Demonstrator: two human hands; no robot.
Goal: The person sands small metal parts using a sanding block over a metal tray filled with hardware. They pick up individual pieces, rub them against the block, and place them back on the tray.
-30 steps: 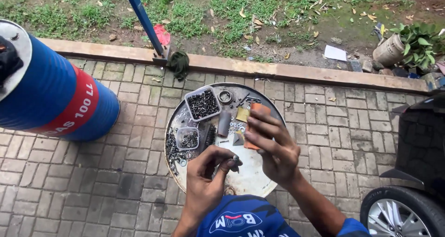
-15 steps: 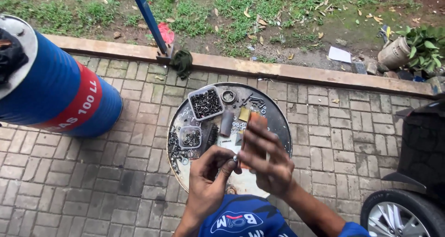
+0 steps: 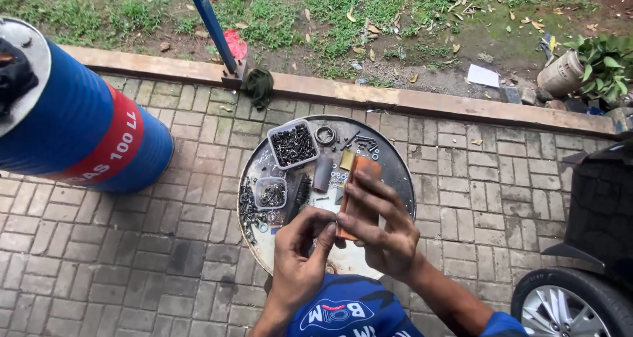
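Observation:
My right hand (image 3: 382, 228) holds a flat orange-brown piece (image 3: 359, 192), like a strip of abrasive paper, with the fingers laid across it. My left hand (image 3: 300, 254) is pinched against that piece's lower edge; whatever small part sits between its fingertips is hidden. Both hands hover over a round metal tray (image 3: 395, 172) on the brick paving. On the tray lie a square clear box of dark screws (image 3: 293, 144), a smaller clear box of bits (image 3: 271, 193), a metal ring (image 3: 325, 135), a grey cylinder (image 3: 322, 173) and several loose nuts and washers.
A big blue drum (image 3: 86, 139) with a red band lies at the left. A blue pole (image 3: 211, 24) stands on the curb with a dark rag (image 3: 258, 86) beside it. A vehicle's dark body and wheel (image 3: 573, 304) fill the lower right. A tipped pot with a plant (image 3: 580, 70) lies on the grass.
My hands have drawn closer together, the left one now pinched against the orange-brown piece. The view has shifted slightly; tray and drum have not moved.

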